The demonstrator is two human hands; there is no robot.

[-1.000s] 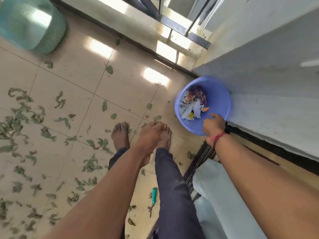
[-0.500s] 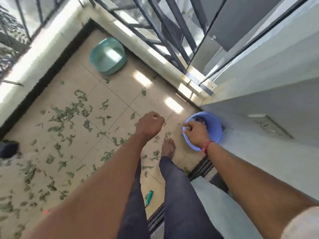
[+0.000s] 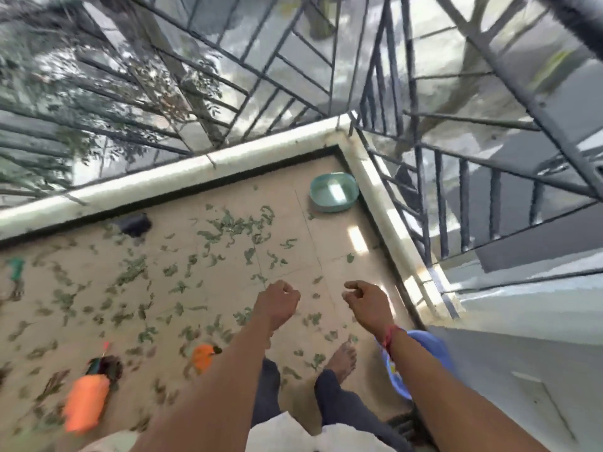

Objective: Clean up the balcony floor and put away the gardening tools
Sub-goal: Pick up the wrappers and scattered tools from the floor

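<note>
Several green leaf scraps [image 3: 228, 230] lie scattered over the beige tiled balcony floor [image 3: 163, 321]. My left hand [image 3: 277, 305] hangs in front of me with loosely curled fingers and holds nothing. My right hand [image 3: 367, 301], with a red thread at the wrist, also hangs loosely curled and empty. A blue basin [image 3: 424, 347] with litter sits on the floor under my right forearm, partly hidden by it. Two orange-handled tools [image 3: 86, 399] [image 3: 202, 355] lie at the lower left. A green-handled tool [image 3: 14, 267] lies at the far left, blurred.
A teal tub [image 3: 332, 192] stands in the far corner of the balcony. A dark object [image 3: 135, 223] rests against the raised ledge [image 3: 195, 168]. Grey metal railings [image 3: 424, 177] close off the ledge. A white wall [image 3: 522, 370] runs along the right. My bare foot [image 3: 342, 355] stands below my hands.
My right hand has let go of the blue basin and lifted away. My view has swung up and left, so the railing, corner and orange tools show now.
</note>
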